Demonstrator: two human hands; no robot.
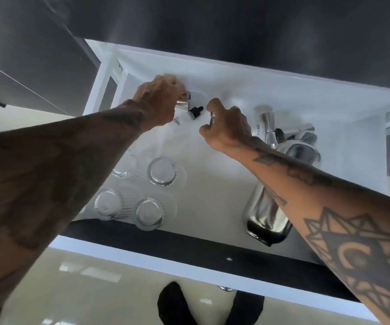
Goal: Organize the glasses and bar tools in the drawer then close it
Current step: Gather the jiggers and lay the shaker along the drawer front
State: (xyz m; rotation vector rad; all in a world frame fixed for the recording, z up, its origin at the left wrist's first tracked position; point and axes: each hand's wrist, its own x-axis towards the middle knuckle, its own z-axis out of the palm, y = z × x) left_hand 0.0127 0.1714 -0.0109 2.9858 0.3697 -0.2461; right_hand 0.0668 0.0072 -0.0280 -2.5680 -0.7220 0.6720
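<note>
The white drawer (236,90) is pulled out below me. My left hand (158,99) reaches to its back left and grips a small steel jigger (184,104). Just right of it lies a clear dropper bottle (190,114) with a black cap. My right hand (226,127) hovers beside the bottle with fingers curled and thumb apart; I see nothing in it. Several clear glasses stand upside down at the front left, among them one (162,171) and another (148,213). A steel shaker (267,219) stands at the front right, partly under my right forearm.
Behind my right wrist are another steel shaker (303,152) and more steel jiggers (267,127). The black drawer front (189,245) is nearest me. A dark countertop (236,26) overhangs the drawer's back. Below are glossy cream floor and my black shoes (172,301).
</note>
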